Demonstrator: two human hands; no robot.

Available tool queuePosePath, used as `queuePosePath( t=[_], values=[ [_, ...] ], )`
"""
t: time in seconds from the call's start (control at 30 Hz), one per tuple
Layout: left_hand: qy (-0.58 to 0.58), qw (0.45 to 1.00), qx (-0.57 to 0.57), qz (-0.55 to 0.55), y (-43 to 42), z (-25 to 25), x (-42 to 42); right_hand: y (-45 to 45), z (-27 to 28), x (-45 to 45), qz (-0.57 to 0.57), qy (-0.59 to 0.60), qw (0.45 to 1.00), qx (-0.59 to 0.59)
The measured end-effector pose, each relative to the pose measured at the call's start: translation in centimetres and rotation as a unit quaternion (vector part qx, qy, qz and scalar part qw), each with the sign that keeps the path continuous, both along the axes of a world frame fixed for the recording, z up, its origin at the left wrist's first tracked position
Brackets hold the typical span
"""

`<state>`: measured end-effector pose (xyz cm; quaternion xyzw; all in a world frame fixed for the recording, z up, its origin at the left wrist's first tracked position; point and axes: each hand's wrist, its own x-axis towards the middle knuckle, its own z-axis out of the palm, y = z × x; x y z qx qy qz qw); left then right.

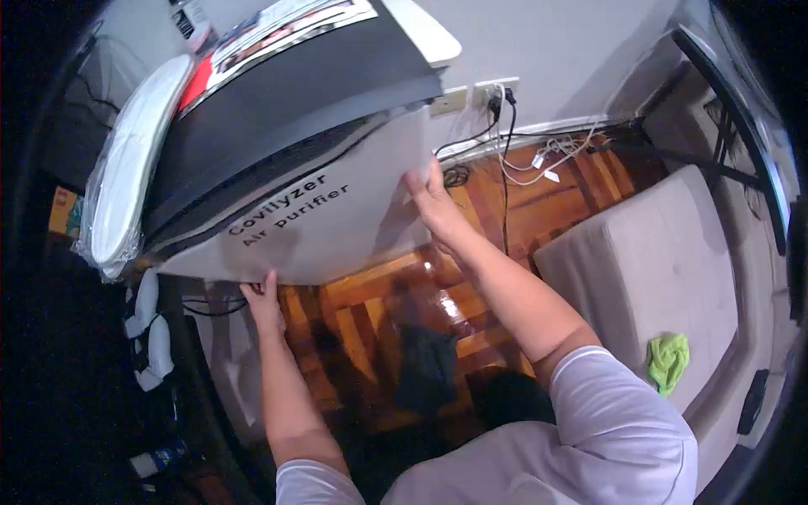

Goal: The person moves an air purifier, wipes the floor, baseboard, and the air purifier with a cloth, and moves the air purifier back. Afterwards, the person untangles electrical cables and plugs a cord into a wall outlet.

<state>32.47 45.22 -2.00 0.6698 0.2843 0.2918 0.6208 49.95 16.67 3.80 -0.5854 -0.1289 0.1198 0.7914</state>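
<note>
A large pale panel (362, 215) marked "Covilyzer Air purifier" is at the front of a dark-topped air purifier (295, 93). Along the panel's upper edge runs a dark, uneven gap between it and the body. My left hand (265, 305) grips the lower edge, with the thumb on the front face and the other fingers partly hidden behind. At the right edge, my right hand (433, 204) is closed around the side, some fingertips out of sight. What lies behind the panel is hidden.
Papers (290, 34) and a plastic-wrapped white piece (139, 160) rest on and beside the purifier. Plugs and cables (505, 105) trail from the wall outlet to the wooden floor. On the right, a green cloth (668, 362) lies on a beige cushioned seat (631, 261).
</note>
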Motion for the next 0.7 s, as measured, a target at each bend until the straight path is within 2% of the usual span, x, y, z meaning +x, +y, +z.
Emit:
queuePosePath(
  t=[0.1, 0.2, 0.23, 0.33, 0.4, 0.5, 0.53, 0.57, 0.63, 0.67, 0.7],
  values=[
    [0.038, 0.999, 0.008, 0.006, 0.5, 0.0, 0.3, 0.0, 0.0, -0.6, 0.017, 0.014, 1.000, 0.009],
    [0.052, 0.999, -0.010, 0.009, 0.8, 0.1, 1.0, 0.0, -0.5, 0.0, -0.022, -0.032, 0.994, -0.101],
    [0.030, 0.999, -0.036, -0.014, 1.0, 0.2, 0.8, -0.1, -0.9, 0.0, 0.001, -0.036, 0.998, -0.047],
    [0.010, 0.999, -0.030, -0.029, 0.4, 2.3, 0.7, -0.3, -1.3, 0.3, 0.007, -0.074, 0.994, -0.084],
    [0.077, 0.996, -0.014, -0.040, 0.7, 2.9, 0.9, 0.1, -1.9, 0.6, 0.012, -0.077, 0.991, -0.106],
    [0.080, 0.995, 0.014, -0.063, 1.0, 3.1, 1.0, 0.2, -1.1, 0.4, 0.028, -0.035, 0.993, -0.106],
    [0.138, 0.988, 0.033, -0.068, 1.1, 3.3, 0.8, -0.1, -0.5, -0.1, 0.047, -0.016, 0.996, -0.073],
    [0.138, 0.988, 0.032, -0.062, 0.5, 4.0, 0.4, -0.6, 0.2, -0.5, 0.053, -0.016, 0.996, -0.073],
    [0.148, 0.988, 0.036, 0.033, -1.1, 6.1, -0.1, -2.3, 1.6, -0.2, 0.036, -0.062, 0.991, -0.110],
    [0.144, 0.988, 0.037, 0.042, -1.9, 7.7, -0.3, -3.3, 2.6, 0.5, -0.009, -0.074, 0.994, -0.077],
    [0.028, 0.993, 0.047, 0.104, -3.0, 9.7, -0.7, -4.0, 4.0, 0.9, -0.054, -0.082, 0.994, -0.046]
  ],
)
